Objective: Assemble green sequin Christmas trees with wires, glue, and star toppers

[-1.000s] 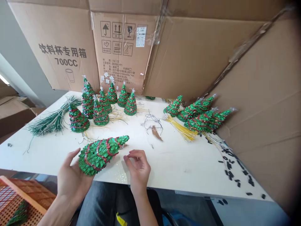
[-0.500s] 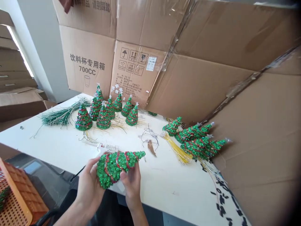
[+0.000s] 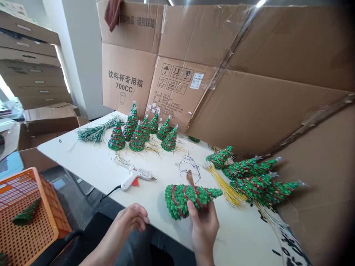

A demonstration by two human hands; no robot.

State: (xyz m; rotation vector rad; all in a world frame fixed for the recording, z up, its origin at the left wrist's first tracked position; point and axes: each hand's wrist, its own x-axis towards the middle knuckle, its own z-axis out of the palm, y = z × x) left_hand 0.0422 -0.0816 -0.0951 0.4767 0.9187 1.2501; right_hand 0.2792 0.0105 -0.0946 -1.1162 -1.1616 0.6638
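Tree, a glittery green cone ringed in red, lower centre: right hand grips it, lightly is best; left hand half-curled, empty.

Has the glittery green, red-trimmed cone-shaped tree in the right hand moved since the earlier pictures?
Yes: the held tree has shifted right, nearer the bundle of thin yellow strands on the white table.

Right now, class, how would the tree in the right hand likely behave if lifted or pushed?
Probably light: the right hand alone holds the tree. Likely stiff, since its narrow tip juts out without drooping. Its cone shape suggests it might roll if pushed on its side.
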